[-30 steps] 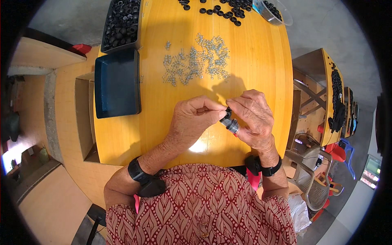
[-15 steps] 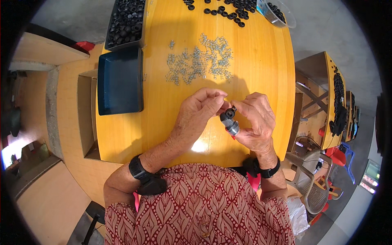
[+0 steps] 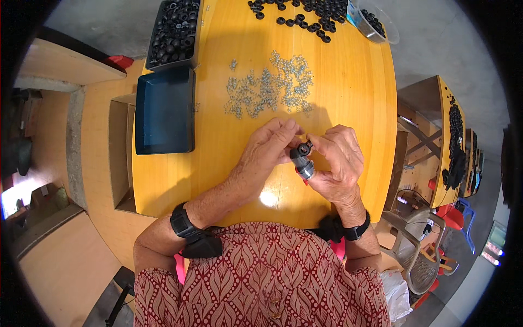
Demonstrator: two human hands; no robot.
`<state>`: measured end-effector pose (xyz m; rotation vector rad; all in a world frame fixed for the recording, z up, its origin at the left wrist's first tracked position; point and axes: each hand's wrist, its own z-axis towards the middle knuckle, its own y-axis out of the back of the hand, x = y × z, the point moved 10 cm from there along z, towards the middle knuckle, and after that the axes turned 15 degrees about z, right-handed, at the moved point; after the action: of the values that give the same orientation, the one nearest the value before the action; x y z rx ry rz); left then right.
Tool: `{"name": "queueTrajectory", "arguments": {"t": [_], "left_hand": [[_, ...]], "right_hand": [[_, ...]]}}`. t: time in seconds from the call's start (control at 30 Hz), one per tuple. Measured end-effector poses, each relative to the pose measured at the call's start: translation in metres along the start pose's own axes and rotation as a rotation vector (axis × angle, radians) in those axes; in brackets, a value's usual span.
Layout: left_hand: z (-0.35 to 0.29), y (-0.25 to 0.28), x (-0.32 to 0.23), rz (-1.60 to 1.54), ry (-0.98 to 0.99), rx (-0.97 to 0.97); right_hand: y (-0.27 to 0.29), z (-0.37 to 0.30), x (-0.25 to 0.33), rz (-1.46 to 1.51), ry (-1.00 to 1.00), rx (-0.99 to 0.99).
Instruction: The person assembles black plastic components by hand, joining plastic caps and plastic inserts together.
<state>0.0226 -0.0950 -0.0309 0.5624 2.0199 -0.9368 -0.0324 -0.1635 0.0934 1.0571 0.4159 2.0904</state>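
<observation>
My right hand point(image 3: 341, 163) is closed around a stubby black-and-grey cylindrical piece point(image 3: 301, 161) with a bit of red at its lower end. At the top of this piece sits a small black ring-shaped part point(image 3: 304, 148), by my right thumb and forefinger. Close on its left, my left hand point(image 3: 267, 146) has thumb and fingers pressed together in a pinch; whatever it holds is too small to make out. Beyond both hands, many tiny silvery coil-like pieces point(image 3: 266, 90) lie scattered on the yellow wooden table point(image 3: 348, 82).
On the left stands a shallow dark tray point(image 3: 165, 146), touching a dark bin point(image 3: 177, 64) full of black rounded parts. More black ring-shaped parts point(image 3: 326, 24) lie at the far edge, beside a clear plastic bowl point(image 3: 393, 35). A grey chair point(image 3: 419, 267) stands at the right.
The ring-shaped part and the cylindrical piece have tilted slightly between my hands. My left thumb has shifted a little upward. The whole view has moved slightly.
</observation>
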Motion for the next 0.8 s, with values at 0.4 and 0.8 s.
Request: {"name": "queueTrajectory", "arguments": {"t": [0.4,0.8], "left_hand": [[-0.013,-0.002,-0.032,0.060,-0.044,-0.012],[-0.014,0.005,-0.038,0.169,-0.169,-0.016]], "right_hand": [[0.014,0.005,0.000,-0.062,0.009,-0.100],[0.002,0.003,0.005,-0.054,0.060,-0.003]]}}
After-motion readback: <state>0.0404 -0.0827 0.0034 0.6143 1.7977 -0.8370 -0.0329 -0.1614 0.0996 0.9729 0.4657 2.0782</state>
